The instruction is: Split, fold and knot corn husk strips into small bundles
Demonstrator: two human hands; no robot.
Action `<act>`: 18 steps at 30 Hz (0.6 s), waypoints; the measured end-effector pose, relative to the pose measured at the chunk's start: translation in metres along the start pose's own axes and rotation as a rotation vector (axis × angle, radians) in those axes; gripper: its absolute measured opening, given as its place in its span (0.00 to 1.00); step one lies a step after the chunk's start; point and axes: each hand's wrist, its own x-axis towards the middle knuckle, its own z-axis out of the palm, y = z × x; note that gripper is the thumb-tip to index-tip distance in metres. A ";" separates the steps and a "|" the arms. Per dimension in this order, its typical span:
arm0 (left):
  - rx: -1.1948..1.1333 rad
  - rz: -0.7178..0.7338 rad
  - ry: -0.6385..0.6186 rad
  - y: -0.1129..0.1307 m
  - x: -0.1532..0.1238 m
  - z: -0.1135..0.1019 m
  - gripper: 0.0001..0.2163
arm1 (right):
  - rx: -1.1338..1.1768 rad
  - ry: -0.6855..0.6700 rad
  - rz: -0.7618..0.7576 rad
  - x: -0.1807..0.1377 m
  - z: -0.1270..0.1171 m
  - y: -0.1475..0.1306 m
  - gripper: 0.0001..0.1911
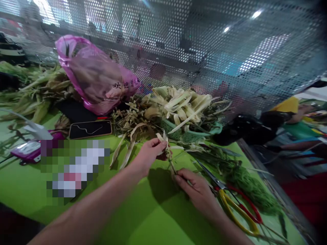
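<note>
My left hand [153, 153] pinches the pale, bunched top of a corn husk flower [166, 146] over the green tabletop. Its thin stem [172, 166] slants down toward me, and the fingers of my right hand [192, 185] are closed on the lower end. Just behind the flower stands a green basket [187, 135] heaped with dry corn husks [184, 102]. To the right of my right hand lie scissors [236, 204] with one yellow and one red handle loop, blades pointing away to the left. My fingers partly cover the flower and stem.
At the back left, a pink plastic bag [99, 75] leans beside a husk pile [38, 92]. A phone [90, 129] and a purple device [28, 149] lie on the left. Green shredded strands [255, 187] spread along the right edge. A perforated metal screen [178, 41] rises behind.
</note>
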 end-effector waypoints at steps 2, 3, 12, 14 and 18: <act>0.005 0.036 0.036 -0.002 0.001 0.002 0.12 | -0.046 -0.006 -0.039 0.002 -0.001 -0.001 0.18; 0.010 0.055 0.060 -0.002 0.002 0.002 0.12 | -0.063 -0.015 -0.055 0.003 -0.001 -0.002 0.18; 0.035 0.025 -0.002 -0.004 0.001 -0.002 0.12 | -0.024 -0.033 -0.023 -0.004 0.005 -0.006 0.19; 0.050 0.014 -0.026 -0.006 0.001 -0.003 0.12 | -0.001 -0.017 -0.013 -0.005 0.003 -0.008 0.18; 0.071 0.009 -0.032 -0.011 0.001 -0.003 0.12 | 0.040 0.040 0.010 -0.003 -0.003 -0.011 0.14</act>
